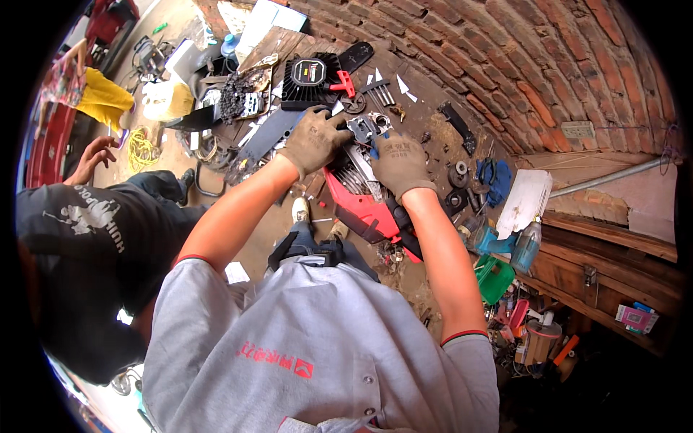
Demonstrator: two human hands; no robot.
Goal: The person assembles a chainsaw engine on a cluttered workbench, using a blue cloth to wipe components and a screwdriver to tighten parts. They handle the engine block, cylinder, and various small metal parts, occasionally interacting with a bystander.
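Both hands wear greyish-brown work gloves and meet over a red power tool (364, 209), which looks like a chainsaw with its engine exposed. My left hand (315, 141) has its fingers bent in at the left of a silvery metal engine part (369, 127). On the part's right side is my right hand (399, 163), fingers closed near a small blue piece; what either hand grips is hidden. Behind my left hand lies a black finned starter cover (309, 78) with a red pull handle (343, 84). A long grey flat bar (261, 144) lies to the left.
A brick wall (505, 65) bounds the far right. Several loose tools and parts cover the bench (426, 79), including a black handle piece (458, 127). A spray bottle (527, 245) and a green container (494, 280) stand right. Another person (86, 252) is close on my left.
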